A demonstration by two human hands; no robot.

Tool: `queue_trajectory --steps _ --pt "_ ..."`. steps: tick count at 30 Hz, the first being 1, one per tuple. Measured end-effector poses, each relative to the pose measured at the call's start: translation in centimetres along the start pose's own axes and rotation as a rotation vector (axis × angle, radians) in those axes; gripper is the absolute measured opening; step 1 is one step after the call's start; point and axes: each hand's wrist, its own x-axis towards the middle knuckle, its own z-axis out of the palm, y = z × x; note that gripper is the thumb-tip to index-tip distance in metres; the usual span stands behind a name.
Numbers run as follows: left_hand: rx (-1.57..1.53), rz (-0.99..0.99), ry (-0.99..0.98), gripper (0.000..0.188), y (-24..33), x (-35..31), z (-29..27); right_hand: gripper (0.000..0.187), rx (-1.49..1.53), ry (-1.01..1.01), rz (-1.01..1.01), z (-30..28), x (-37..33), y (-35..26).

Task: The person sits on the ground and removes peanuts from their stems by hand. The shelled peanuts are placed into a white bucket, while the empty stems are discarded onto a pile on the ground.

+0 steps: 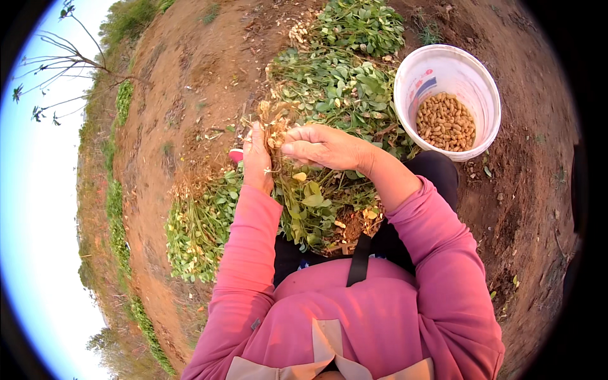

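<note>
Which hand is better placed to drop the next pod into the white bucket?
Right, probably. The right hand pinches at the peanut plant roots on the white bucket side; the left hand grips the stems, farther away.

Bucket [405,95]: smooth white plastic, slight gloss. Peanuts [445,121] inside: tan, matt, rough shells. Plant [297,190] held up: matt green leaves, dry straw-like roots. Soil [190,82]: red-brown, crumbly, matt. Sleeves [247,266]: soft pink cloth. Strap [360,259]: black woven.
</note>
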Motion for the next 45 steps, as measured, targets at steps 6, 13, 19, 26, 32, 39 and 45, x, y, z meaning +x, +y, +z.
queue_trajectory --steps 6,13,19,26,32,39,45 --pt "-0.24 0.001 -0.219 0.046 -1.5 3.4 -8.3 0.015 0.536 0.26 0.168 -1.8 0.2 -0.1" --pt "-0.504 -0.074 -0.389 0.053 0.7 0.8 -5.3 0.036 -0.159 0.235 0.15 1.0 1.8 3.8" --pt "-0.46 -0.054 -0.458 0.047 0.1 -0.1 -5.1 0.036 -0.27 0.184 -0.015 2.5 2.5 4.4" --pt "-0.309 -0.08 -0.062 0.039 0.6 -0.1 -3.1 0.027 -0.307 0.03 -0.021 1.2 1.7 3.0" --pt "-0.184 -0.062 0.056 0.042 0.2 1.6 -0.4 0.025 0.069 -0.037 0.141 -0.8 -0.4 0.9" --pt "-0.291 -0.008 0.088 0.038 -1.1 3.8 -4.4 0.035 -1.247 0.758 0.478 -11.6 -7.8 -0.3" --pt "-0.356 -0.007 -0.119 0.04 -0.6 1.9 -2.7 0.039 -0.862 0.506 0.123 -7.9 -5.0 1.3"
